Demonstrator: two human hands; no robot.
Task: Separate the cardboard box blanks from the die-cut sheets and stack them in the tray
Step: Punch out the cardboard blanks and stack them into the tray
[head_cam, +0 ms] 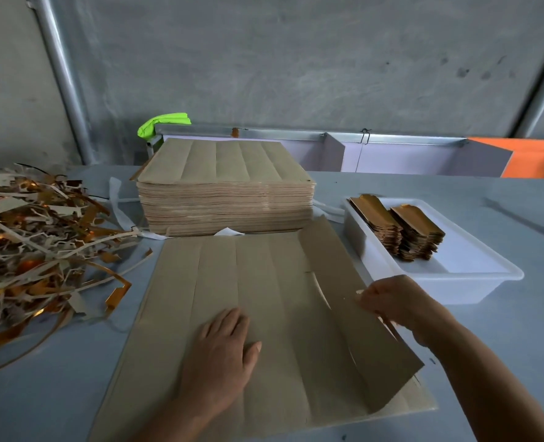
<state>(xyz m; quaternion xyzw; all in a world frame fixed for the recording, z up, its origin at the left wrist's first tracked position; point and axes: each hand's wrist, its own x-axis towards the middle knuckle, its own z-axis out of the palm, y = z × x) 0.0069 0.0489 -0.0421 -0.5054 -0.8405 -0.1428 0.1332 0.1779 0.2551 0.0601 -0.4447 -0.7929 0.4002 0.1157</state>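
We see the right hand pinching the lifted right strip of the flat brown die-cut cardboard sheet at lower centre; the left hand presses flat, fingers straight. A skewed pull may tear the blank. The white plastic tray, centre right, holds gold-faced blanks. No legible writing.

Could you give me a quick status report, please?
Left hand flat on brown die-cut cardboard sheet. Right hand pinching its lifted right strip. White plastic tray unobstructed.

Matt brown cardboard sheet; smooth white plastic tray; glossy gold scraps.
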